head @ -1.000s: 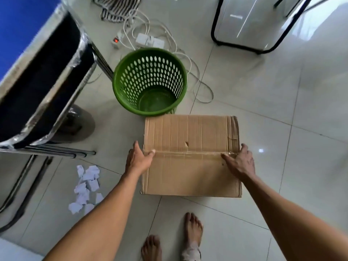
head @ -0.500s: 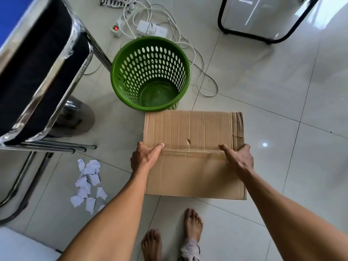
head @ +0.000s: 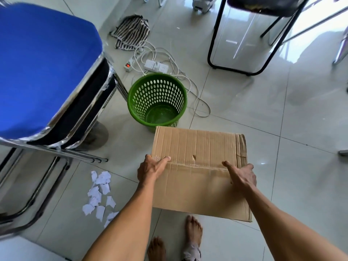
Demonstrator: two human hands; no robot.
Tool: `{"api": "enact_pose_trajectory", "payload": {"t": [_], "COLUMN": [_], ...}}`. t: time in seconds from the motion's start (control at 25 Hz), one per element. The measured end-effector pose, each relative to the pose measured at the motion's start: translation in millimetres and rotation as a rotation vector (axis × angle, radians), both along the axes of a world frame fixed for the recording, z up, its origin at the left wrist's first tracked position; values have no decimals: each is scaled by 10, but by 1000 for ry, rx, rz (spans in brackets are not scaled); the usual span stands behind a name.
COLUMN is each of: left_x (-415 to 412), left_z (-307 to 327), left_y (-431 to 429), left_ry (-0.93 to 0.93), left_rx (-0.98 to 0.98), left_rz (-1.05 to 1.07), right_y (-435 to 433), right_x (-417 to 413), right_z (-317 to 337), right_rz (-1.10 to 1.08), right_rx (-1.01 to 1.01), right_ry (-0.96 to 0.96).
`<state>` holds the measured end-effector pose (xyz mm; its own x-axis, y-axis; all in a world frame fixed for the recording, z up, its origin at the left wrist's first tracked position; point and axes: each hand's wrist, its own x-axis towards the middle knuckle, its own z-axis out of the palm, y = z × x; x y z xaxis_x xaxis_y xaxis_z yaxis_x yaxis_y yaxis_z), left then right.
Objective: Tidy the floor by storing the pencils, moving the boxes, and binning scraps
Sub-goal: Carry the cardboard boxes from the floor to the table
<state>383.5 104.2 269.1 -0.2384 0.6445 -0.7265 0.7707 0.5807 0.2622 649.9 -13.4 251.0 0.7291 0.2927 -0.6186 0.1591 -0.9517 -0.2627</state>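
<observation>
Box (head: pixel 199 178) rose off the floor.
Left grip (head: pixel 150 170) and right grip (head: pixel 243 176) clamped its sides; best kept level, clear of the bin (head: pixel 157 100).

No readable text, label, brand or number is showing anywhere. Cardboard box (head: pixel 199 146), near centre, is showing only plain brown faces. White power strip (head: pixel 156 65), far centre on the floor: any markings are coming out too small to read.
</observation>
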Motion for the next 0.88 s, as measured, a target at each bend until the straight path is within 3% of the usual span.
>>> {"api": "enact_pose_trajectory", "payload": {"t": [0.56, 0.88], "left_x": [-1029, -2290], "left_z": [3072, 5096], "left_y": [-625, -1726], "left_ry": [-215, -120], "left_rx": [195, 365], "left_rz": [43, 116], "right_y": [-374, -922], "right_x": [-896, -1973], "right_z": [3171, 5072], "right_rz": [97, 386], "right_rx": [224, 371], "right_ry": [-86, -73]}}
